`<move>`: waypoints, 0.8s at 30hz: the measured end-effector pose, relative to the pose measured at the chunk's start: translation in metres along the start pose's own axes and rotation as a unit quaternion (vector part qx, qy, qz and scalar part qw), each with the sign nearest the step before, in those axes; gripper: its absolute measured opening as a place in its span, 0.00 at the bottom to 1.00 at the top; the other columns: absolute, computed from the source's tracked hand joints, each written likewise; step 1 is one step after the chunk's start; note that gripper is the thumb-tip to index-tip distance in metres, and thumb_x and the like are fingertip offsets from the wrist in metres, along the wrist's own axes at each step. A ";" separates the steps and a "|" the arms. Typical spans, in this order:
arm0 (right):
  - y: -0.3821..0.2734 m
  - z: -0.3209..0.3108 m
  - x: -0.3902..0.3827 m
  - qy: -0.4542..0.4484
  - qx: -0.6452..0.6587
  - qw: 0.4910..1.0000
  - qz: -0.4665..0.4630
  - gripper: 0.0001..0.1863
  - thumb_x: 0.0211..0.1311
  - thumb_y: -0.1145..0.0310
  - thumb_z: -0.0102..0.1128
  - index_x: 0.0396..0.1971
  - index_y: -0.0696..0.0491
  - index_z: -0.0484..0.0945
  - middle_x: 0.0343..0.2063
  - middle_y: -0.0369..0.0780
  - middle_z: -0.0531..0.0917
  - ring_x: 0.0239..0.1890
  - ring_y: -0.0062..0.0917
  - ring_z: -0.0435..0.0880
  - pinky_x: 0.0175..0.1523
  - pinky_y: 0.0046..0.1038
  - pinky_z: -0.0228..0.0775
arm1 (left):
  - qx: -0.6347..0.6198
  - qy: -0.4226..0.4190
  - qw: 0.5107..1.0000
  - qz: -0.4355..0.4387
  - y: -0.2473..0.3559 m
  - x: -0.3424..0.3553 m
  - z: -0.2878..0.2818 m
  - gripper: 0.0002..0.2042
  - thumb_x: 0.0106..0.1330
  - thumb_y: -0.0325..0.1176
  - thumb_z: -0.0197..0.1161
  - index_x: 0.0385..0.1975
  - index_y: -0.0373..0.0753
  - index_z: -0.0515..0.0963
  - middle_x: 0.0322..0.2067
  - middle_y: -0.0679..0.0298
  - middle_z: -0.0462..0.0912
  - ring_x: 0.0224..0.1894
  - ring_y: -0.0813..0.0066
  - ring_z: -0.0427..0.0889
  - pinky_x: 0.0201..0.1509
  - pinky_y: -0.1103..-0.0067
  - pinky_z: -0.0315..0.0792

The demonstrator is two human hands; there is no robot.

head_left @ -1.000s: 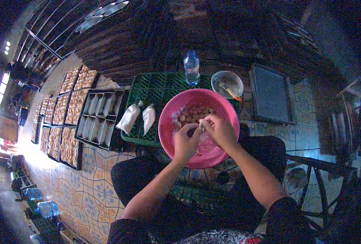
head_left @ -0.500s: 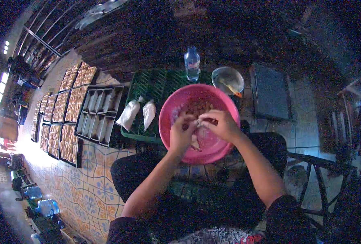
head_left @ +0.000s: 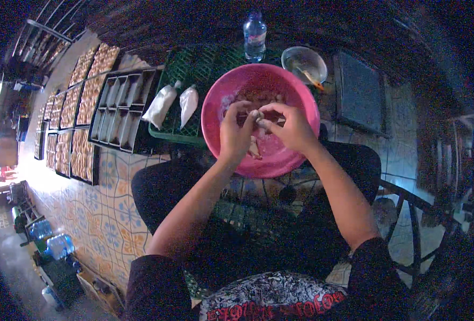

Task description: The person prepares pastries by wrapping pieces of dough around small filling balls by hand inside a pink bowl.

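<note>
A pink plastic basin [head_left: 223,150] stands before me, with brownish pieces and some wet foam inside. Over it, my left hand [head_left: 235,135] and my right hand [head_left: 297,130] meet fingertip to fingertip. Both pinch a small pale piece [head_left: 259,116], too small for me to name. Below my fingers, a larger pale, pointed piece [head_left: 254,148] lies against the basin's near inner side. My fingers hide part of the basin's contents.
Under the basin's far left side is a green plastic crate [head_left: 186,67] bearing two tied bags of white powder [head_left: 161,107] and a water bottle [head_left: 255,40]. A metal bowl [head_left: 305,59] with an orange-tipped utensil stands right. Baking pans [head_left: 120,109] and trays of bread [head_left: 82,152] lie left.
My view has tilted, so the basin and crate sit higher in the picture. My hands stay together over the basin, fingers slightly shifted around the small piece.
</note>
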State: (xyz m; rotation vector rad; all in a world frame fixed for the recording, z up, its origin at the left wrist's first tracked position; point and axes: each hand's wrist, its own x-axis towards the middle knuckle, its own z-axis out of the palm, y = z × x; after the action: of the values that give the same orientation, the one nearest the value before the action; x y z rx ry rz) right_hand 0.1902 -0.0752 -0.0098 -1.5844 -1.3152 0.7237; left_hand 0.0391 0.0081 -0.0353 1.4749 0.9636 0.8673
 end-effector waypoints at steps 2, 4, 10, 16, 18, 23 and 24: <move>0.001 0.002 -0.002 0.007 -0.036 0.999 -0.012 0.15 0.61 0.66 0.69 0.45 0.55 0.82 0.42 0.44 0.86 0.50 0.34 0.85 0.58 0.35 0.73 | -0.031 -0.077 0.994 -0.071 -0.002 0.002 -0.003 0.10 0.71 0.34 0.63 0.43 0.33 0.83 0.36 0.56 0.87 0.39 0.73 0.85 0.45 0.76 0.77; 0.000 0.004 -0.002 0.017 -0.074 0.997 -0.027 0.15 0.60 0.67 0.69 0.46 0.55 0.82 0.42 0.44 0.86 0.50 0.35 0.84 0.58 0.36 0.73 | 0.078 -0.089 0.989 -0.090 0.002 0.003 -0.008 0.12 0.71 0.35 0.65 0.46 0.34 0.83 0.37 0.60 0.87 0.40 0.73 0.85 0.42 0.78 0.77; 0.008 -0.006 0.002 0.070 -0.033 0.997 0.027 0.12 0.59 0.69 0.70 0.42 0.54 0.85 0.40 0.43 0.86 0.51 0.36 0.84 0.57 0.36 0.73 | -0.053 -0.153 0.981 -0.108 0.009 0.001 -0.010 0.14 0.71 0.37 0.65 0.48 0.32 0.82 0.40 0.63 0.87 0.42 0.77 0.85 0.41 0.79 0.79; 0.005 -0.012 0.008 -0.024 0.004 0.999 0.047 0.18 0.58 0.68 0.71 0.49 0.53 0.85 0.43 0.45 0.85 0.52 0.37 0.83 0.57 0.34 0.74 | -0.313 -0.157 0.908 -0.229 -0.009 0.006 -0.010 0.11 0.72 0.33 0.64 0.47 0.34 0.80 0.40 0.63 0.85 0.42 0.76 0.84 0.48 0.81 0.78; -0.003 -0.015 0.006 0.001 -0.050 0.998 -0.038 0.21 0.57 0.70 0.70 0.52 0.52 0.83 0.43 0.45 0.85 0.51 0.37 0.84 0.57 0.34 0.75 | -0.289 -0.125 0.912 -0.263 -0.010 0.009 -0.011 0.08 0.71 0.30 0.64 0.45 0.36 0.80 0.40 0.65 0.84 0.41 0.76 0.83 0.47 0.81 0.78; -0.018 -0.019 0.005 -0.009 -0.107 0.987 -0.117 0.19 0.57 0.71 0.69 0.50 0.53 0.83 0.41 0.44 0.86 0.49 0.38 0.85 0.55 0.35 0.76 | -0.241 -0.155 0.938 -0.196 -0.004 0.010 -0.014 0.08 0.71 0.30 0.64 0.45 0.37 0.79 0.40 0.64 0.84 0.41 0.77 0.84 0.45 0.79 0.79; -0.013 -0.021 0.005 -0.013 -0.134 0.977 -0.165 0.17 0.57 0.71 0.68 0.48 0.54 0.83 0.41 0.43 0.86 0.48 0.38 0.85 0.54 0.36 0.77 | -0.224 -0.167 0.944 -0.178 0.000 0.010 -0.011 0.08 0.71 0.31 0.64 0.46 0.37 0.78 0.41 0.62 0.85 0.43 0.76 0.85 0.46 0.77 0.81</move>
State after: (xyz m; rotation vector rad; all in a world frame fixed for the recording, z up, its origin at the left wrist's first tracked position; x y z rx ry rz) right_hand 0.2039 -0.0759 0.0112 -1.5106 -1.7001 0.3735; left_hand 0.0330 0.0218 -0.0342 0.9741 0.6898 0.5040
